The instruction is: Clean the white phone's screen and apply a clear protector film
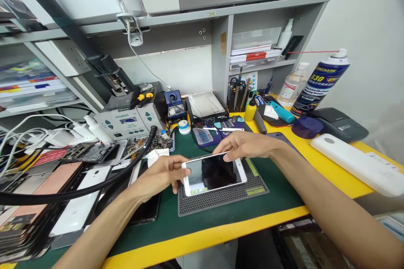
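The left hand (164,174) is holding the left end of a white smartphone (205,185), its thumb pressing on the front glass and its other fingers curling round behind. That grip is closing no further than the thickness of the phone is allowing. The right hand (244,145) is gripping the long far edge near the other end, the thumb resting on the black screen and the fingers reaching behind, so its grip too is closing on the phone. The smartphone is lying sideways over a dark honeycomb pad (214,205), screen facing up and reflecting a dark shape (whether its underside is touching the pad, I cannot tell).

The pad is lying on a green mat (202,227), which is covering the middle of the yellow-edged tabletop (344,176). Beyond the hands, a white-handled brush (221,129) is lying near a small round tin (184,127), and a blue soldering station (174,103) is standing behind the tin. To the left, a black hose (94,195) is curving over a white phone back (82,201) and a stack of phone panels (28,222), while a gray control unit (126,122) is standing behind them. To the right, a yellow bottle (250,112) is standing near some tweezers (244,94), and a blue aerosol can (322,82) is leaning outward with a thin red straw (312,52) projecting from its nozzle.
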`<move>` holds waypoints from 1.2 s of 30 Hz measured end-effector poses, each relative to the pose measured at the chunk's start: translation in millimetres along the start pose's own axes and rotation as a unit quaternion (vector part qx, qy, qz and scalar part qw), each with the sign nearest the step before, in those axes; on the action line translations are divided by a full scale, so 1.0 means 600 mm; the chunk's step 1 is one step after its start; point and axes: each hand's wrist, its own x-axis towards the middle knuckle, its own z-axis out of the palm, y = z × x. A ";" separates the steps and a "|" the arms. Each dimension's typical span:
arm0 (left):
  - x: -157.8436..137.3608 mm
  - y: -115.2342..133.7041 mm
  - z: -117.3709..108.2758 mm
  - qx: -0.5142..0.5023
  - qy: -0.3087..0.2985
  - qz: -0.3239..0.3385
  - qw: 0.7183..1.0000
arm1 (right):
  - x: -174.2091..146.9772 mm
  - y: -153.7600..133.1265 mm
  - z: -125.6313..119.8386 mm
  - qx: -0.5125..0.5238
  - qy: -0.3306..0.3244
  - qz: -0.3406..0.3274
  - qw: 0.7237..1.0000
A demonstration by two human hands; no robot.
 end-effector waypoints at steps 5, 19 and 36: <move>0.000 0.000 -0.002 0.005 -0.007 0.000 1.000 | 0.000 0.000 0.001 0.001 -0.001 0.006 1.000; 0.001 -0.012 -0.007 -0.002 -0.017 0.012 1.000 | 0.000 0.001 0.001 -0.006 0.004 0.006 1.000; -0.003 -0.010 -0.002 0.010 -0.006 0.021 1.000 | -0.005 -0.008 0.002 -0.048 -0.005 -0.005 0.999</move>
